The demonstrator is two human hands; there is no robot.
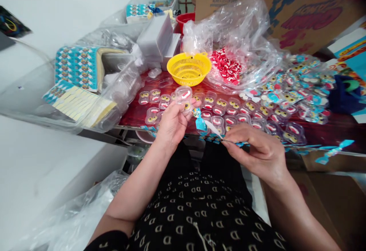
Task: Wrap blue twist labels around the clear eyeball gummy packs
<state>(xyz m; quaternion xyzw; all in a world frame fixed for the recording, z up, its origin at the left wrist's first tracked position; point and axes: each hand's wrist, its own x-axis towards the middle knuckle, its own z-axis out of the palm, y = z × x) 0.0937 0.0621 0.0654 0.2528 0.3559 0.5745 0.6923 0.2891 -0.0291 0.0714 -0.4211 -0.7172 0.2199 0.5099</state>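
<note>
The left hand is turned palm up, its thumb and fingers holding a small clear plastic case of rounded double-lobed shape above the table, with a red-and-white piece showing in its upper lobe. The right hand has its thumb and index finger pinched narrowly together on the white tail of a slim blue-and-white printed paper sticker. The sticker spans the gap between the hands, its blue printed end just beside the left fingertips; whether that end touches the case is hard to tell, as the spot is small and a little blurred.

Below them, on the glossy dark red table, similar clear cases with yellow eye pieces and red-and-white pieces lie in rows. Behind stands a round yellow slotted plastic basket, and further stickers hang along the table's front edge, one of them a blue strip with flared ends.

For good work here, the case is best held level by its rim, with the fingers clear of the surface the sticker will cover. The sticker seems best gripped only by its tip, lightly taut so that it does not curl or stick to skin. Lining up its printed end squarely before pressing should avoid creases; smoothing outward from that end should limit trapped air.
</note>
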